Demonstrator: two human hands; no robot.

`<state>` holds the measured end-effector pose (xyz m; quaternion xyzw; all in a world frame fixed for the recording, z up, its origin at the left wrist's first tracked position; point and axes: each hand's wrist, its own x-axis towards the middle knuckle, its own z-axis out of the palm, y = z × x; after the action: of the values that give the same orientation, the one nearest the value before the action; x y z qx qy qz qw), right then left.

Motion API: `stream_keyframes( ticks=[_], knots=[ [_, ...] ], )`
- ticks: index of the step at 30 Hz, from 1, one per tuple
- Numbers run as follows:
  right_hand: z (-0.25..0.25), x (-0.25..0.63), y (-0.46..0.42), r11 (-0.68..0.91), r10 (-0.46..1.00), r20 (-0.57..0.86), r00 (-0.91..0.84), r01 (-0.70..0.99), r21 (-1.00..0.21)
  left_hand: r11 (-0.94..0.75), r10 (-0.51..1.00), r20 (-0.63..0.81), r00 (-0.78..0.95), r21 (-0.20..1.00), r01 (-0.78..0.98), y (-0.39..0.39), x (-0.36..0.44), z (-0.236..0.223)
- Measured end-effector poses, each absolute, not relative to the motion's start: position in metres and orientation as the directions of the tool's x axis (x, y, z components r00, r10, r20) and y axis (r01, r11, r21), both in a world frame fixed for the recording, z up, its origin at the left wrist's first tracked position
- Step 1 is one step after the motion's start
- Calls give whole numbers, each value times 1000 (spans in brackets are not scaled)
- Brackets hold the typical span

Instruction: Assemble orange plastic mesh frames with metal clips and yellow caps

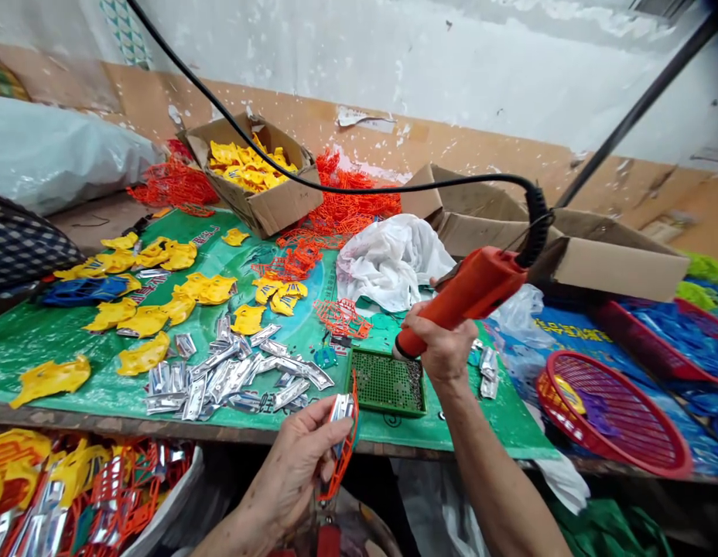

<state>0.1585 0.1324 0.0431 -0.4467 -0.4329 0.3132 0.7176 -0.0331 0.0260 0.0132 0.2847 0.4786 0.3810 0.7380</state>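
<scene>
My right hand (446, 348) is wrapped round an orange electric screwdriver (469, 290) with a black cord at its upper end. Its lower end points down over the green perforated tray (374, 379), where small screws (415, 387) lie along the right side. Nearer to me, below the tray's left edge, my left hand (292, 456) pinches an orange plastic part (344, 463) together with a shiny metal clip piece (341, 408). Left of the tray lies a heap of similar metal pieces (225, 371). Fingers partly cover the held parts.
Yellow plastic parts (144, 321) are spread over the table's left. Behind stand a cardboard box (278, 209) of yellow parts, orange frames (359, 193) and a white bag (399, 255). A red basket (631, 418) sits right. The black cord (359, 188) hangs across the view.
</scene>
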Motion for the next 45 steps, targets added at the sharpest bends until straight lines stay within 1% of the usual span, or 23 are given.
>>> stream_keyframes(
  ticks=[5, 12, 17, 27, 30, 36, 38, 42, 45],
  knots=[
    [39, 158, 132, 366, 855, 308, 417, -63, -929, 563, 823, -498, 274, 781, -271, 25, -29, 14],
    [33, 158, 132, 345, 863, 293, 411, -58, -937, 540, 829, -488, 273, 825, -165, 16, -30, 14],
    [32, 159, 132, 341, 860, 295, 417, -40, -939, 529, 840, -485, 245, 833, -165, 19, -30, 15],
    [35, 156, 130, 306, 860, 275, 430, -3, -952, 549, 812, -502, 299, 830, -98, 19, -28, 11],
    [36, 155, 129, 305, 862, 274, 426, -4, -952, 528, 811, -494, 312, 849, -28, 22, -29, 17],
    [36, 153, 130, 320, 858, 286, 426, -8, -947, 375, 834, -412, 367, 911, 173, 37, -35, 29],
    [35, 155, 132, 330, 859, 293, 421, -16, -944, 364, 820, -416, 392, 909, 204, 42, -36, 32],
    [42, 161, 133, 355, 854, 308, 420, -37, -934, 409, 803, -441, 401, 897, 166, 43, -36, 40],
    [60, 162, 126, 400, 848, 328, 416, -96, -911, 430, 811, -448, 376, 893, 135, 39, -35, 42]
  ],
)
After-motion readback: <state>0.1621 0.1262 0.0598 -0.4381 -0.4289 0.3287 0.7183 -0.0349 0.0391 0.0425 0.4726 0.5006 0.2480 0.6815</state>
